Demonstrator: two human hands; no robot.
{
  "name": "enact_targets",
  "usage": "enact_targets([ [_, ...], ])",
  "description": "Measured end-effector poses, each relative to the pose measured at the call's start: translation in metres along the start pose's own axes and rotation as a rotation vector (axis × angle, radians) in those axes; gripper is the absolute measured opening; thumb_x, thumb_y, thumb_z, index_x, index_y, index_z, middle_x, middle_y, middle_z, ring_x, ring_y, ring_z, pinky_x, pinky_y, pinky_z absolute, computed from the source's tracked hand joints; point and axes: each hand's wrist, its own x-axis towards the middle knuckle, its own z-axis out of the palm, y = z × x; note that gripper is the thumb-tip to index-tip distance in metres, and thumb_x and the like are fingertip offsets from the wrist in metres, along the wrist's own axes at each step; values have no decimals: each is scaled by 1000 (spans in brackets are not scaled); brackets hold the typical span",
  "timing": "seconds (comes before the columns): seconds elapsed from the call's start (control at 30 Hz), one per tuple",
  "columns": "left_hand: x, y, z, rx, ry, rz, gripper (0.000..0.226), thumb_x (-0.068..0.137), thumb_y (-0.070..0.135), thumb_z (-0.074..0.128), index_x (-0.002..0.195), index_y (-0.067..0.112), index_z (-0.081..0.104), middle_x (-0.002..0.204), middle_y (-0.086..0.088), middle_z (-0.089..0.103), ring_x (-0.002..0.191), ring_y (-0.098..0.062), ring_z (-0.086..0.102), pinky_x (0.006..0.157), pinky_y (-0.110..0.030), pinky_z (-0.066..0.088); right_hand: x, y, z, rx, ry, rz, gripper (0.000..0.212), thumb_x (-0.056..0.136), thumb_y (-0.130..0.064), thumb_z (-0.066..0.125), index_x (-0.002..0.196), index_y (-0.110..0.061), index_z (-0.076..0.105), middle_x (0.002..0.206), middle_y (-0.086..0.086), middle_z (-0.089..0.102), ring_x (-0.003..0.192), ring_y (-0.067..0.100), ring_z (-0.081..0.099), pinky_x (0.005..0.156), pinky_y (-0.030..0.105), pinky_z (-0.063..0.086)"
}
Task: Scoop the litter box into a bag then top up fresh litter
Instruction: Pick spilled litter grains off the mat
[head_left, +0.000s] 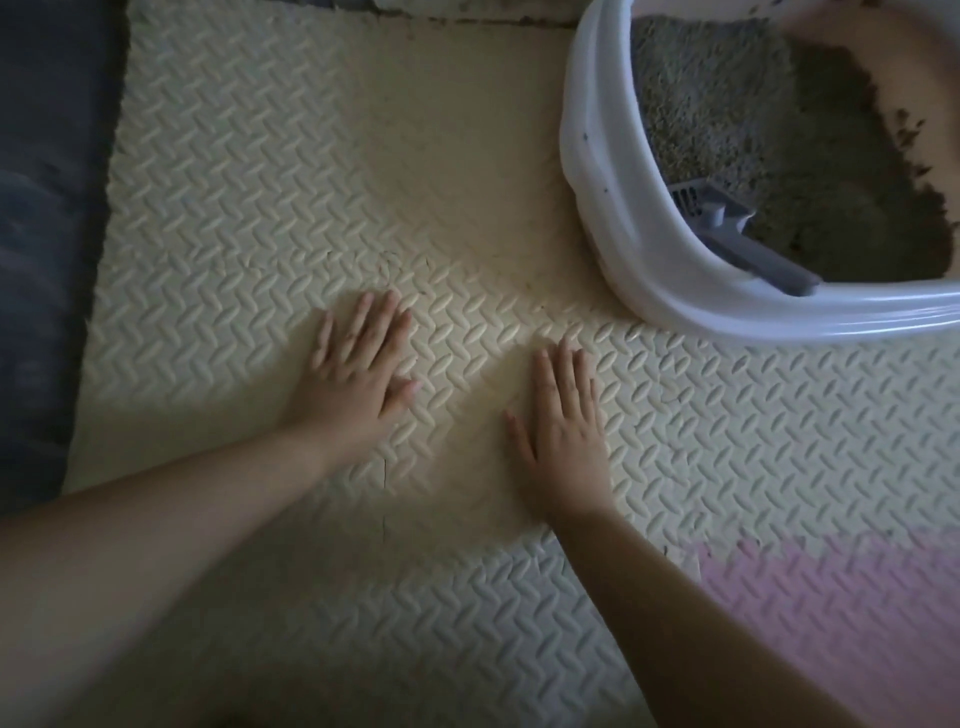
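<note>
A white-rimmed litter box (597, 171) stands at the upper right, holding grey-brown litter (727, 104) piled to one side. A grey slotted scoop (727, 228) lies inside, its handle resting on the near rim. My left hand (353, 374) lies flat on the cream foam mat, fingers straight. My right hand (566, 431) lies flat beside it, fingers straight, a short way below and left of the box. Neither hand holds anything. No bag is in view.
The cream textured foam mat (311, 182) covers most of the floor, with a pink tile (831, 613) at the lower right. A dark grey surface (41, 234) borders the mat on the left. Loose litter bits cling to the box's pink inner wall (904, 88).
</note>
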Motion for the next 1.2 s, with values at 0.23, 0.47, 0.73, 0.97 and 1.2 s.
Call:
enact_targets([
  [0.23, -6, 7, -3, -13, -46, 102, 71, 94, 50, 22, 152, 12, 10, 161, -8, 7, 148, -22, -1, 118, -46, -1, -27, 12, -14, 190, 42, 4, 54, 101, -26, 37, 151, -22, 20, 160, -8, 6, 146, 3, -1, 114, 16, 4],
  [0.47, -1, 26, 1, -29, -42, 154, 70, 94, 49, 21, 152, 9, 14, 160, -10, 10, 148, -24, 1, 118, -46, -3, -53, 46, -17, 229, 225, 289, 48, 101, -19, 38, 149, -17, 30, 157, -5, 22, 145, 7, 13, 118, 27, 14],
  [0.73, -5, 33, 1, -2, -35, 283, 69, 94, 49, 25, 151, 9, 20, 159, -12, 14, 147, -28, 8, 118, -50, 7, -62, 41, -5, 69, 154, 237, 53, 103, -29, 36, 151, -15, 20, 160, 0, 9, 148, 14, -5, 120, 32, 0],
  [0.97, -11, 34, -1, -21, -54, 296, 67, 96, 48, 24, 152, 11, 17, 160, -10, 12, 148, -27, 6, 118, -49, 7, -55, 39, -1, 149, 378, 308, 36, 94, -32, 56, 130, -28, 58, 146, -1, 43, 139, 19, 29, 114, 38, 26],
  [1.2, -23, 17, -7, -47, -99, 341, 65, 98, 45, 23, 153, 11, 14, 161, -9, 9, 148, -23, 5, 118, -47, 9, -35, 30, -1, 328, 542, 515, 14, 82, -39, 69, 91, -31, 75, 119, -16, 56, 113, 9, 40, 100, 25, 32],
])
